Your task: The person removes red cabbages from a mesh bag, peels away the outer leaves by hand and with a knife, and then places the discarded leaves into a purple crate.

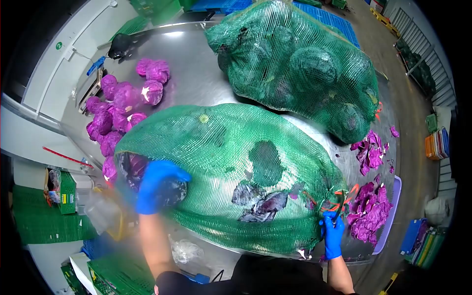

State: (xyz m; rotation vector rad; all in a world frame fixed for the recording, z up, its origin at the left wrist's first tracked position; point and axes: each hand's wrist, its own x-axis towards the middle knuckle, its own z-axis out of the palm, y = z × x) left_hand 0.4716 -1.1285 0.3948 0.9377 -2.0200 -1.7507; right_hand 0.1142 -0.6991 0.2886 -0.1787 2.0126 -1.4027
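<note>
A large green mesh bag (221,132) lies across the metal table in front of me. Dark cabbage leaves (260,204) rest on top of it. Dark purple cabbage (172,194) shows at its left end. Over that cabbage is my left hand (160,182), in a blue glove, blurred, its fingers curving to the right. My right hand (333,236), also gloved in blue, is closed around a dark narrow tool (339,205) at the bag's right end. The tool overlaps the orange string (350,194) around the gathered mesh.
A second full mesh bag (295,69) lies behind. Peeled purple cabbages (118,101) are heaped at the left, near a scale (91,91). Loose purple leaves (368,211) lie at the right beside a lilac tray (393,216). Green crates (118,275) stand below the table, left.
</note>
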